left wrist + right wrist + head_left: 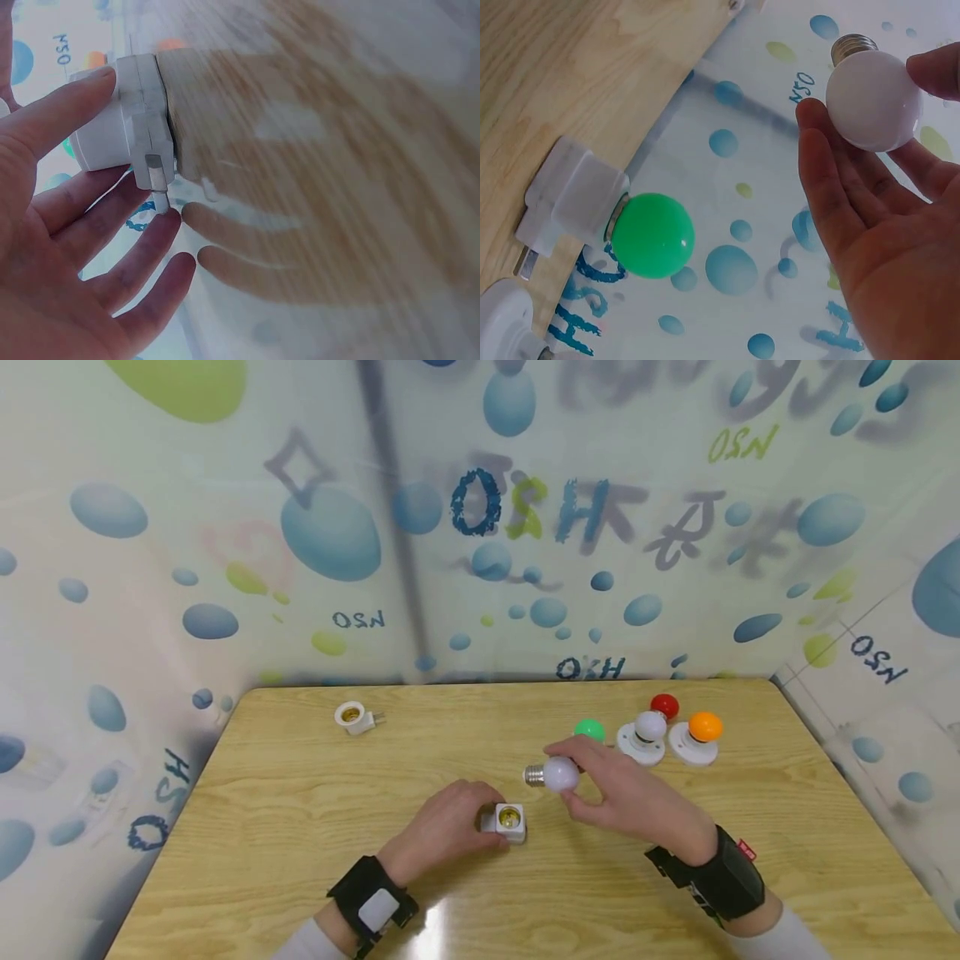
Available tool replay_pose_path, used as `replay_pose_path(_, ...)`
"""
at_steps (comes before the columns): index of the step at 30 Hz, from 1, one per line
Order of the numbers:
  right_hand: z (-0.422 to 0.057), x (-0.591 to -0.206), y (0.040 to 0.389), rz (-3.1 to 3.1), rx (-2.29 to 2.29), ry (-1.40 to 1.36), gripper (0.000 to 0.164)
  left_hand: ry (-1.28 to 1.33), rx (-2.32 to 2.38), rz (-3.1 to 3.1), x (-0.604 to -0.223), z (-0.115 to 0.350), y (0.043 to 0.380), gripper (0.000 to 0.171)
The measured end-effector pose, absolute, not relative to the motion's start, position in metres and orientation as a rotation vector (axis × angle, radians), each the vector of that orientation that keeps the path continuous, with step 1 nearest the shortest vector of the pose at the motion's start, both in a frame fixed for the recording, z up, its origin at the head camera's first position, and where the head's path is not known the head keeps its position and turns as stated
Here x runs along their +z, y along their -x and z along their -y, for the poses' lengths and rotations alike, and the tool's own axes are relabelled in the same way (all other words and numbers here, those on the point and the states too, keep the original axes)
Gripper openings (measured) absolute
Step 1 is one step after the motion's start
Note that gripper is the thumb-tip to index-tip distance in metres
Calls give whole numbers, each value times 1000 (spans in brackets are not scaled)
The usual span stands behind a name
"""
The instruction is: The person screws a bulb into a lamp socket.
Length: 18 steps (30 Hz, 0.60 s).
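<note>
My left hand (452,821) grips a white plug-in lamp socket (513,837) between thumb and fingers, low at the table. Its brass-coloured opening faces up toward the head camera. In the left wrist view, the socket (142,112) shows its side and a metal plug pin (160,201), with the lower fingers spread beside it. Up and to the right of the socket, my right hand (626,785) pinches a white round light bulb (561,774). The bulb's silver screw base (533,775) points left, apart from the socket. Thumb and fingertips hold the glass (874,101).
Another white plug-in socket (351,717) lies at the back left. Back right, a green bulb (652,235) sits in a plug-in socket (577,195). Close by stand a white bulb (650,726) and an orange bulb (706,727) on round bases, with a red bulb (664,705) behind.
</note>
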State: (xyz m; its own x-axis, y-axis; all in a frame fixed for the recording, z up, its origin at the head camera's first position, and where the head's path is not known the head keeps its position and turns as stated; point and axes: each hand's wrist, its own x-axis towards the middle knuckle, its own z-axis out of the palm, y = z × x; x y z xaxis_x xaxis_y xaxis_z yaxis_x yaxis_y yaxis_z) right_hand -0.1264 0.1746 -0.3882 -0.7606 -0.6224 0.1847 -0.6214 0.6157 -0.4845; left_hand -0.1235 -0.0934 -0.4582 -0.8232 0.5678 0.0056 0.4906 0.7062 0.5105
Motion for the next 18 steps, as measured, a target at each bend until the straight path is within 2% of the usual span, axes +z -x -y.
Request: replay_pose_path(18,-149,-406,125,-2735,-763,1238,36,-836,818,-2790,-463,89,127,39)
